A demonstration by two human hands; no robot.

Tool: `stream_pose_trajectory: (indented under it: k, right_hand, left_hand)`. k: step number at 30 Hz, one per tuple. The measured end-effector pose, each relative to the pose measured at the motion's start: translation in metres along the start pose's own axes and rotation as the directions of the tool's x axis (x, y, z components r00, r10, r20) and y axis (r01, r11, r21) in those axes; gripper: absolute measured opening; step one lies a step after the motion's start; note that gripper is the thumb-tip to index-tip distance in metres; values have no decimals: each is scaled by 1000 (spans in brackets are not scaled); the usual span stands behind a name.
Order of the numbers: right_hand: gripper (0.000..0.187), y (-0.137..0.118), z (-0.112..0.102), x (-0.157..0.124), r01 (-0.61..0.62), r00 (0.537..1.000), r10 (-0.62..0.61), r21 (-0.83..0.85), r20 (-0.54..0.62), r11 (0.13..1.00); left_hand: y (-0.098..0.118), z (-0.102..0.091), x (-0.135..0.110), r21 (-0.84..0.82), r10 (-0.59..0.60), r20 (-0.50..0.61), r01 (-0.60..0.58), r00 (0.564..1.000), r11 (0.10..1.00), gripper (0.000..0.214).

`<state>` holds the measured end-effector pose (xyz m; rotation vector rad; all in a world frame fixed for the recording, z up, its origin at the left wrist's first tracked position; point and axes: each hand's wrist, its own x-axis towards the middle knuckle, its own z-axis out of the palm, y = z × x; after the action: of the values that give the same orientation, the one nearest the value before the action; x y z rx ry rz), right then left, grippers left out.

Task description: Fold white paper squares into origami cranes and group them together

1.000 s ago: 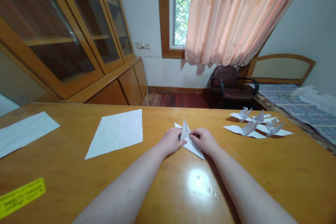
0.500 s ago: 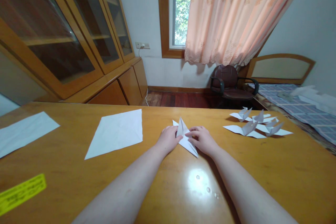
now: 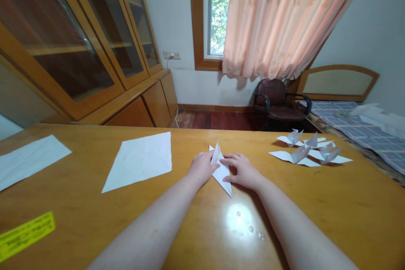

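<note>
Between my two hands lies a piece of folded white paper (image 3: 222, 172), a narrow pointed shape on the wooden table (image 3: 196, 219). My left hand (image 3: 201, 168) grips its left edge, thumb on top and the other fingers partly hidden behind a raised point. On the right side, my right hand (image 3: 242, 171) pinches the paper, with the thumb near the lower part and the forefinger higher up by the fold. Several folded paper birds (image 3: 300, 154) stand together on the table to the right.
Flat white paper sheets lie to the left, one nearer (image 3: 141, 158) and another at the edge (image 3: 28, 160). A yellow label (image 3: 27, 236) is at the lower left. Beyond the table are a chair (image 3: 278, 101), a glass-fronted cabinet (image 3: 95, 42) and a bed (image 3: 363, 122).
The lower tip of the folded paper has swung left and toward me. My right thumb has moved down along the paper; my left hand has barely moved.
</note>
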<state>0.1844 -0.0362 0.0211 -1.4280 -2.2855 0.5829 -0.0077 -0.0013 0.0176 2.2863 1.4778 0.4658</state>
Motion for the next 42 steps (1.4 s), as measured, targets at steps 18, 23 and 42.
stream_pose_trajectory:
  k: [18,23,42]
  right_hand:
    - [48,2,2,2,22,998,-19,45,-60,999]
    - [56,3,4,3,-44,993,54,93,-108,995]
    - [42,8,8,5,-105,980,121,106,-160,989]
  left_hand:
    - [-2,-1,3,52,-131,-27,132,991,990,53]
    - [1,-4,2,34,-78,16,78,997,996,42]
    - [-6,10,1,27,-22,-40,23,999,999,55]
